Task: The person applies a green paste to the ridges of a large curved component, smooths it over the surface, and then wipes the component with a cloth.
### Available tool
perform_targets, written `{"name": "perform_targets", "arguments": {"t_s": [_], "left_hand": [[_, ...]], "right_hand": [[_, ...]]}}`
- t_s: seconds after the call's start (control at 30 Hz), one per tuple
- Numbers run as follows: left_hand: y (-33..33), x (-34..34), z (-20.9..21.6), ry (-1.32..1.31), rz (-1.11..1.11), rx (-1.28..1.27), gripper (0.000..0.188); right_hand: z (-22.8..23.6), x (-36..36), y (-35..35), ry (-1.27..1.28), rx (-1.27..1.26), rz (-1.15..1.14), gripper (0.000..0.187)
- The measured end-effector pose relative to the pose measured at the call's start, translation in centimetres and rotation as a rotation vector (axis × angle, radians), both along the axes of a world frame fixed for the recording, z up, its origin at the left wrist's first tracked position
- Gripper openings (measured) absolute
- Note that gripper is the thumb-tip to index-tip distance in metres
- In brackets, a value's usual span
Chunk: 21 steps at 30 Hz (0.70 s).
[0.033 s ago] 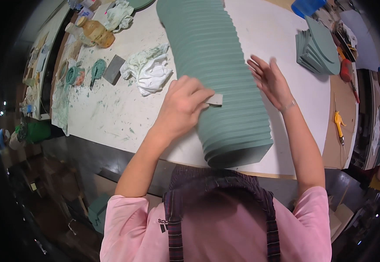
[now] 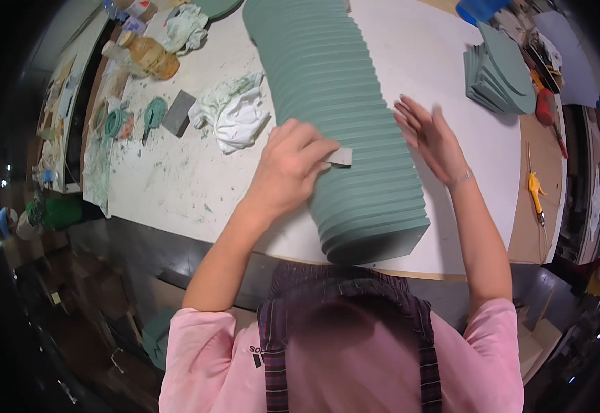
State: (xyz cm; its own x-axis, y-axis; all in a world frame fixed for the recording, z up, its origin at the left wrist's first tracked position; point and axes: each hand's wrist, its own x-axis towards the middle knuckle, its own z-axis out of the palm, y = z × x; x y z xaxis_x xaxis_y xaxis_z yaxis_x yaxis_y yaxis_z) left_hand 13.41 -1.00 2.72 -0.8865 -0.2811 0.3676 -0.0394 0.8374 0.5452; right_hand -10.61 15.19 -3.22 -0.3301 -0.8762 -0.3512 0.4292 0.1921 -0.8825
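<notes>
A long row of overlapping green flat panels (image 2: 327, 82) runs up the table in front of me, its near end tilted by the table's front edge. My left hand (image 2: 290, 165) is closed on a small flat grey rectangular piece (image 2: 342, 157), which lies over the row's upper surface near its left side. Beside the row's right edge, my right hand (image 2: 432, 140) is held with fingers stretched out and holds nothing. A small gap seems to part it from the panels.
Left of the row lie a crumpled white cloth (image 2: 234, 113), a dark grey block (image 2: 179, 114), a green-smeared tool (image 2: 154, 117), a pot (image 2: 118, 122) and a bottle (image 2: 150, 56). To the right are more green panels (image 2: 496, 76) and a yellow-handled tool (image 2: 536, 189).
My right hand has shifted slightly right and toward me, with its fingers still spread. My left hand and the grey piece stay in nearly the same place.
</notes>
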Motion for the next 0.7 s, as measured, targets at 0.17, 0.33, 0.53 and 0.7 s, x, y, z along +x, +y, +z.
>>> {"name": "perform_targets", "arguments": {"t_s": [0.17,0.33,0.53,0.7], "left_hand": [[2.9,-8.9,-1.1,0.118,-0.154,-0.089,0.024],[1.5,-8.1,2.4,0.081,-0.231,-0.091,0.026],[1.1,-2.7,1.3,-0.197,-0.150,-0.043,0.035],[3.8,-11.0,0.8,0.033,-0.236,-0.067,0.023]], "right_hand": [[0.1,5.4,9.6,-0.035,-0.070,0.079,0.111],[-0.9,8.9,13.2,0.170,-0.025,0.068,0.119],[-1.3,11.3,12.0,0.275,0.067,-0.053,0.106],[-1.2,11.9,11.3,0.251,0.021,-0.049,0.103]]}}
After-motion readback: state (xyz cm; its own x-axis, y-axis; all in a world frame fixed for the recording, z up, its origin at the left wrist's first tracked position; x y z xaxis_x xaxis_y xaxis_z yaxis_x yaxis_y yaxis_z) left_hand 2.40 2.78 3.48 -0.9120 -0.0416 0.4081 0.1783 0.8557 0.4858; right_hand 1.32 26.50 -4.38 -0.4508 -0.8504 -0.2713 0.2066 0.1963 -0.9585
